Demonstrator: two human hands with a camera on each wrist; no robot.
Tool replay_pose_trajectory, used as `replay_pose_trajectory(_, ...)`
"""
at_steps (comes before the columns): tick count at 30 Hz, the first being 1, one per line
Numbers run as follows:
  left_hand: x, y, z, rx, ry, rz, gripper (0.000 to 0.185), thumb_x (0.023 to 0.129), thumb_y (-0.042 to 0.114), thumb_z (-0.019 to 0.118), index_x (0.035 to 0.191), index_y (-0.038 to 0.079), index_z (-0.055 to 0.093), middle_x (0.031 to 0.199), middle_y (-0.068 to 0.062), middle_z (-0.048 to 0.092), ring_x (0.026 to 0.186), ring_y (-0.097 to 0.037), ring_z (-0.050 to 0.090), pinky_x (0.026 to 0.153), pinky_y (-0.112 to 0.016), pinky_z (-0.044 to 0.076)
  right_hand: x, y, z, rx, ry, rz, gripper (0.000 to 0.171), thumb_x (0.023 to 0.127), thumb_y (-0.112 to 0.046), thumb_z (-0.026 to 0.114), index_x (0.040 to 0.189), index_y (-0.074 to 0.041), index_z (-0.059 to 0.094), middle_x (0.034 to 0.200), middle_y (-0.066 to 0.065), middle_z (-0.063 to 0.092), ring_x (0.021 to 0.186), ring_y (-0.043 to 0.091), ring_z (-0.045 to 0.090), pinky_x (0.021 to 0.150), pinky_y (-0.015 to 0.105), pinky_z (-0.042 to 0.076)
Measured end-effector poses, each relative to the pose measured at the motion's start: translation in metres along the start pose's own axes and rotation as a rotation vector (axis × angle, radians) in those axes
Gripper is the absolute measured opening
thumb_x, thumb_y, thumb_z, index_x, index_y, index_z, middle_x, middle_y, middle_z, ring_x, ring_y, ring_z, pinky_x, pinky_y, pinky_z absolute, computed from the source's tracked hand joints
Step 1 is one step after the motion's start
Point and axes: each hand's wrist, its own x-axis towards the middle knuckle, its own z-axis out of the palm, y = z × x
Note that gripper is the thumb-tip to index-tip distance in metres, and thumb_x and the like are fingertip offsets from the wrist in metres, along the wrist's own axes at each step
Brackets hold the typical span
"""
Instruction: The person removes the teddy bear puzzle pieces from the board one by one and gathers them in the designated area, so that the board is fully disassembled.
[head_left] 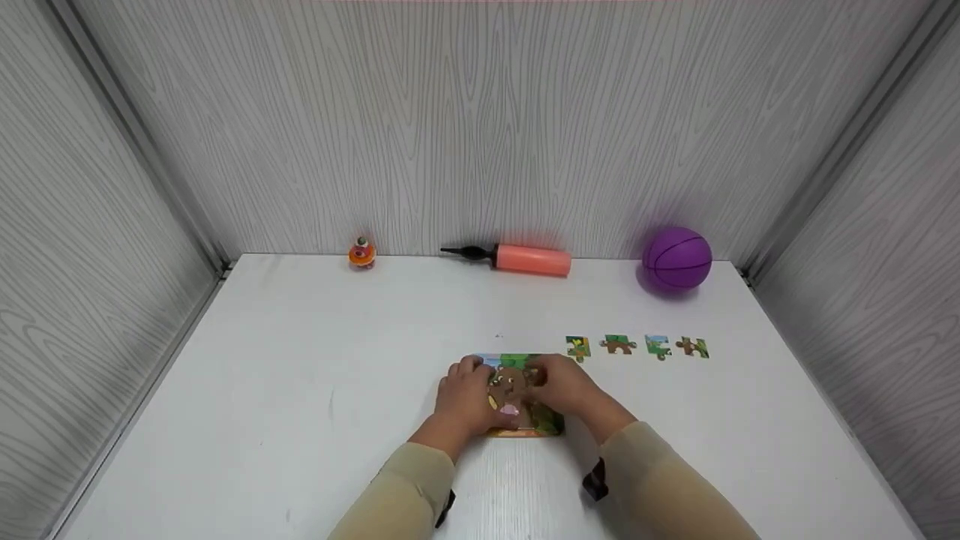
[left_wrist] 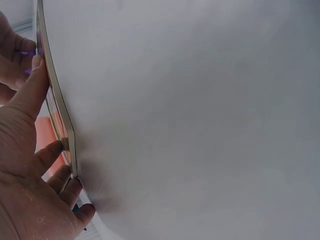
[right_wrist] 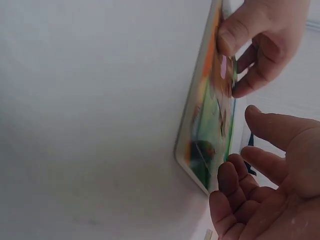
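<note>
A jigsaw board (head_left: 534,433) with a brown bear picture lies on the white table in front of me. My left hand (head_left: 465,399) rests on its left side, the thumb across the lower part and the other fingers spread along the edge. My right hand (head_left: 564,386) reaches over the upper right of the board, fingertips at the picture. In the right wrist view, that hand's thumb and index finger (right_wrist: 265,162) stand apart with nothing visible between them, while its other fingers bend loosely beside the board's edge. Palm and fingers partly cover the picture.
Several loose jigsaw pieces (head_left: 618,344) lie in a row to the right, beyond my right hand. Along the back wall are a small orange toy (head_left: 362,255), a red hand pump (head_left: 532,259) with a black nozzle and a purple ball (head_left: 677,259).
</note>
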Motion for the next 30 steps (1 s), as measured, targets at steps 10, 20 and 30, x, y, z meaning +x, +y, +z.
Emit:
replay_pose_trajectory(10,0.0,0.002,-0.001,0.002,-0.018,-0.008,0.091,0.079,0.056,0.091,0.145,0.004,0.058,0.158,-0.016,0.041,0.143,-0.037,0.04,0.117,-0.055,0.037,0.001,0.0,0.013,-0.028,0.022,-0.003,0.032,0.089,-0.015,0.087,0.117,-0.003,0.078,0.1,0.004,0.074,0.09,0.018,0.065,0.085,0.043,0.058)
replay_pose_trajectory(20,0.001,0.0,0.003,-0.003,-0.005,-0.003,0.093,0.078,0.057,0.091,0.146,0.003,0.058,0.158,-0.016,0.042,0.143,-0.037,0.04,0.118,-0.054,0.036,0.001,0.004,0.016,0.014,0.029,0.009,0.03,0.09,-0.012,0.084,0.118,-0.002,0.077,0.106,0.007,0.073,0.096,0.021,0.066,0.091,0.046,0.058)
replay_pose_trajectory(30,0.0,-0.001,0.003,-0.013,0.006,0.015,0.092,0.078,0.055,0.092,0.144,0.002,0.059,0.157,-0.017,0.042,0.141,-0.037,0.042,0.116,-0.055,0.038,-0.001,0.005,0.021,0.072,0.049,0.028,0.013,0.091,-0.007,0.081,0.101,-0.005,0.073,0.091,0.002,0.066,0.083,0.019,0.058,0.075,0.038,0.053)
